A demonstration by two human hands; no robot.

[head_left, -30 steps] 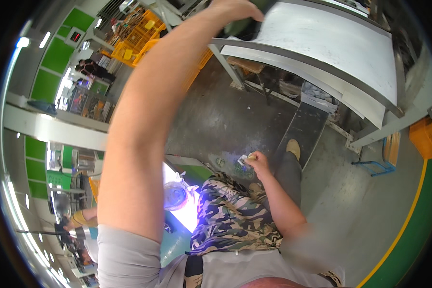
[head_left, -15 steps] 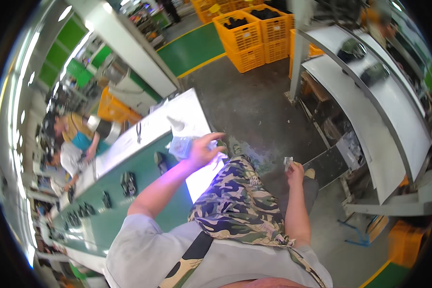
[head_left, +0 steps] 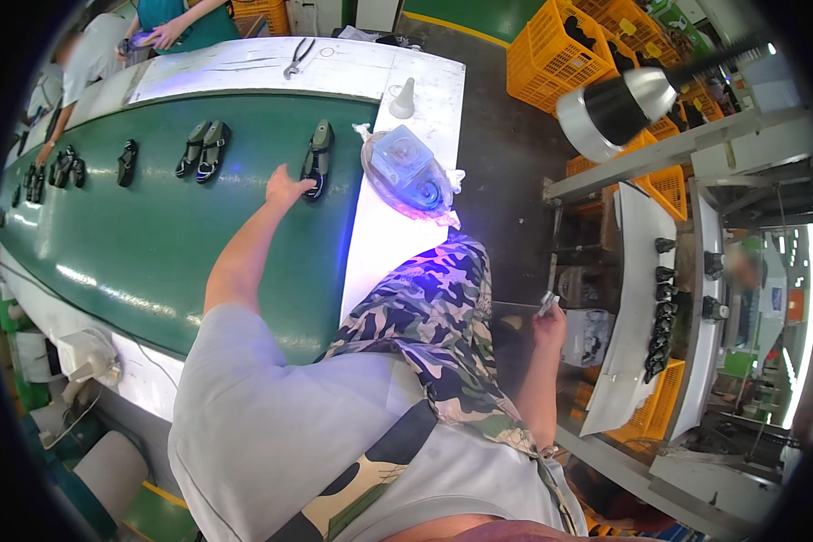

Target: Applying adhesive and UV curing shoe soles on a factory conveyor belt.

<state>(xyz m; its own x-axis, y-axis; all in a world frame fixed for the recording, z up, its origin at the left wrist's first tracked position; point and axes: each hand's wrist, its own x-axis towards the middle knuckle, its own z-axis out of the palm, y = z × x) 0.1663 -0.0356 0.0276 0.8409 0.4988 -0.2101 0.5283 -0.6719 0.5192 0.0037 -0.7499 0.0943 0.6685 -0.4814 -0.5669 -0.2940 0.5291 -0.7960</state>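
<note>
My left hand (head_left: 287, 188) reaches over the green belt (head_left: 235, 289), fingers apart, with its thumb at the toe of a dark strapped shoe (head_left: 320, 144). The shoe has a grey inside and lies near the belt's right end; whether the hand touches it I cannot tell. Low on my right side, my right hand (head_left: 548, 332) is closed on a small whitish piece (head_left: 548, 302), whose kind is too small to make out. A pair of similar dark shoes (head_left: 210, 149) lies farther left on the belt.
On the white table (head_left: 438, 90) rest a clear plastic tub (head_left: 401, 155) on a bag, a white funnel-shaped nozzle (head_left: 404, 98) and pliers (head_left: 298, 59). Co-workers stand across the belt. At right are yellow crates (head_left: 556, 59), a hanging lamp-like fixture (head_left: 614, 108) and a rack (head_left: 625, 316).
My left hand has gone from above the tub on the white table to the shoe on the belt. My view has turned leftward. The right hand keeps its whitish piece.
</note>
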